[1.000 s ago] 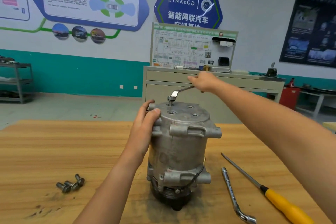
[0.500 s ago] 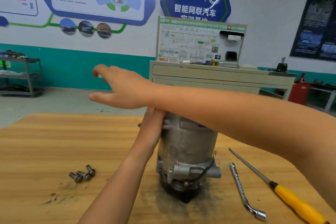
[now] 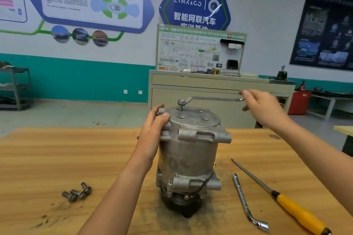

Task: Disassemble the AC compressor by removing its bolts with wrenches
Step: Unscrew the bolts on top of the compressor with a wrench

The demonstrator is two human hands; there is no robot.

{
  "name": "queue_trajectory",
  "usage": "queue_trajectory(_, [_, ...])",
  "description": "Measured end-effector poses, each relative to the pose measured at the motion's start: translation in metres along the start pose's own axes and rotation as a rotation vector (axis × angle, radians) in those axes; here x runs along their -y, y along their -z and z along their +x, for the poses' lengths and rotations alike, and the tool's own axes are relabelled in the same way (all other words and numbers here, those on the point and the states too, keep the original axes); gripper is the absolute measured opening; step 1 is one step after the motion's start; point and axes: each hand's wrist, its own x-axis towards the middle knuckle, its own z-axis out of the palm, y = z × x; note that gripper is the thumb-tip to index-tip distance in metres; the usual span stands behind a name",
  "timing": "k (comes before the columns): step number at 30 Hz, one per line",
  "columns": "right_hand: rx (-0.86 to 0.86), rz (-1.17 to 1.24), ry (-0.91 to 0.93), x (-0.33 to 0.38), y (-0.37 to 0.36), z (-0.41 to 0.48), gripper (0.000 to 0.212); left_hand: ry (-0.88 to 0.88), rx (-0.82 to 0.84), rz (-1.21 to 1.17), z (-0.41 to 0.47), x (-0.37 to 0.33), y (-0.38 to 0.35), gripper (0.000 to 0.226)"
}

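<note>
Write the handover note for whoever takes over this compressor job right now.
Left hand: gripping the compressor at its top edge, steadying it upright on the table.
Right hand: fingers on the far end of the wrench, whose socket sits on a top bolt.
Done: three bolts lie loose on the table, left of the compressor.
Left: finish this bolt, then check for others.
Spare wrench and screwdriver lie to the right.
</note>
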Motion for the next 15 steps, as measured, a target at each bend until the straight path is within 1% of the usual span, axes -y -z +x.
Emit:
queue_trajectory(2, [0.111,-0.079,-0.086,0.007,-0.019,0.042,0.039,0.0,-0.009,-0.021,0.001,0.001,0.001,0.055])
queue_trajectory(4, [0.25,-0.177,-0.123,0.027,-0.037,0.074,0.036,0.013,0.009,-0.015,0.001,0.001,0.002,0.058])
queue_trajectory(7, [0.453,-0.332,-0.109,0.075,-0.066,0.102,0.03,0.008,0.024,-0.03,0.0,0.001,0.002,0.057])
queue_trajectory(9, [0.543,-0.385,-0.086,0.106,-0.086,0.109,0.029,0.007,0.025,-0.054,0.0,0.0,0.001,0.058])
queue_trajectory(10, [0.564,-0.391,-0.063,0.12,-0.096,0.109,0.03,0.008,0.028,-0.06,-0.001,-0.001,0.002,0.06])
queue_trajectory(12, [0.538,-0.363,0.046,0.147,-0.116,0.104,0.032,0.007,0.022,-0.065,-0.002,-0.001,0.003,0.06])
queue_trajectory(13, [0.525,-0.336,0.123,0.161,-0.124,0.099,0.035,-0.003,0.017,-0.063,-0.002,-0.001,0.004,0.059])
queue_trajectory(15, [0.56,-0.274,0.336,0.188,-0.133,0.08,0.038,-0.02,0.021,-0.055,-0.002,-0.002,0.004,0.06])
